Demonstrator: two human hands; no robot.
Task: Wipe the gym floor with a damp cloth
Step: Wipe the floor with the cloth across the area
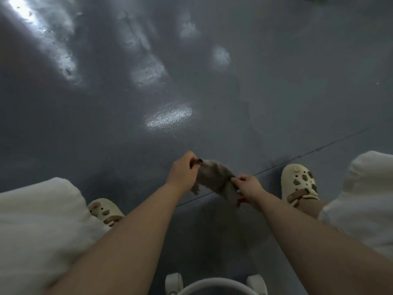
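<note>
- Nearest, at 6 o'clock: white curved object [214, 284] at the bottom edge, can't tell what it is. Not part of the job as far as I can see.
- Knees in white shorts at 8 and 4 o'clock, cream clogs beside them: left clog [105, 210], right clog [299, 183]. Person looks to be squatting.
- Centre, just ahead of the feet: cloth [217, 177] stretched between both hands, lifted off the floor or barely clear of it, can't tell which.
- Left hand [184, 170] pinches the far upper corner; right hand [247, 187] grips the near lower end. Both are clenched on fabric, neither released.
- Cloth long axis runs from 10 o'clock (left-hand end) to 4 o'clock (right-hand end), sagging a little mid-span, loose flap hanging under the left hand.
- My read on the step: spreading or refolding the cloth between passes, not wiping yet.
- Next move calls for laying it flat on the floor [276, 92], palm pressing on top, then stroking outward.
- Farther out, 11 to 12 o'clock: glossy patches [170, 117] catching light, probably wet. Duller floor at 1 to 3 o'clock looks like the remaining area.
</note>
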